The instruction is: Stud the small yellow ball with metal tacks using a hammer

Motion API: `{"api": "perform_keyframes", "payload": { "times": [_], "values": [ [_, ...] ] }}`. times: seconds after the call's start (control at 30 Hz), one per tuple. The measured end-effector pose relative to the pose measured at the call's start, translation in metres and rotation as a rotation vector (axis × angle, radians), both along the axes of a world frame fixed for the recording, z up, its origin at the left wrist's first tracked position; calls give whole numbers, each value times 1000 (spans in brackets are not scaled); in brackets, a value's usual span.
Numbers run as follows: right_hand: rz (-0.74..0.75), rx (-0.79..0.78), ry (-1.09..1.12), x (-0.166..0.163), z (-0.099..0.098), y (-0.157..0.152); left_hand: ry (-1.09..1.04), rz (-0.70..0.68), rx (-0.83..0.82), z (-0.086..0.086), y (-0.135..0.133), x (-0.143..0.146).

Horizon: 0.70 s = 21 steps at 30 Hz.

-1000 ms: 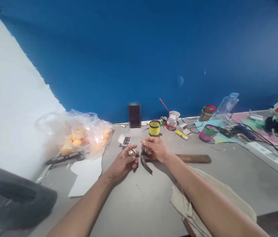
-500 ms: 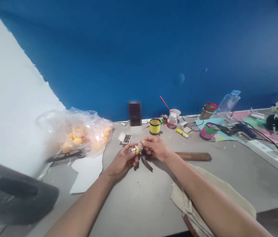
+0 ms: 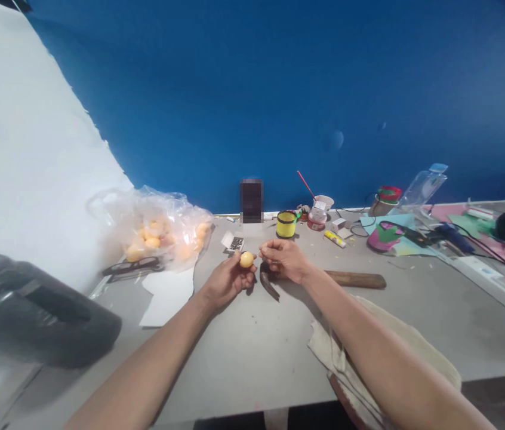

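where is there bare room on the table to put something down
One bare patch of table, bar small specks, lies between the left forearm and the cloth, on the near side of the hammer; another between the cloth and power strip. It is crowded at left around the plastic bag and white paper, and at far right among coloured papers.

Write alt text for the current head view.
Left hand holds a yellow ball above a table; right hand is close beside it, by a hammer, its grip unclear. Beyond them sits an open box of metal bits; at the view's left, a clear bag of yellow balls.
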State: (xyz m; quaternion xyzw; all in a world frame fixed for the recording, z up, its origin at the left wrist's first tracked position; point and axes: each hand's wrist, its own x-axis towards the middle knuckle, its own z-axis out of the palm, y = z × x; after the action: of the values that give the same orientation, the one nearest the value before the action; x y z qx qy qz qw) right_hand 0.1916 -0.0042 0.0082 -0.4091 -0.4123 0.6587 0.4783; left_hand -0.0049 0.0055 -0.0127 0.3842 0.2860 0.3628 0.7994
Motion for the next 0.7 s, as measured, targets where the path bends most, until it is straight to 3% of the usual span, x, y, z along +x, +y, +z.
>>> {"api": "perform_keyframes", "payload": {
  "times": [0.57,0.7],
  "values": [
    [125,125,-58,4,-2,-5,56,49,181,5,-10,6],
    [99,154,-22,5,-6,-2,26,73,231,1,-11,8]
  ]
}}
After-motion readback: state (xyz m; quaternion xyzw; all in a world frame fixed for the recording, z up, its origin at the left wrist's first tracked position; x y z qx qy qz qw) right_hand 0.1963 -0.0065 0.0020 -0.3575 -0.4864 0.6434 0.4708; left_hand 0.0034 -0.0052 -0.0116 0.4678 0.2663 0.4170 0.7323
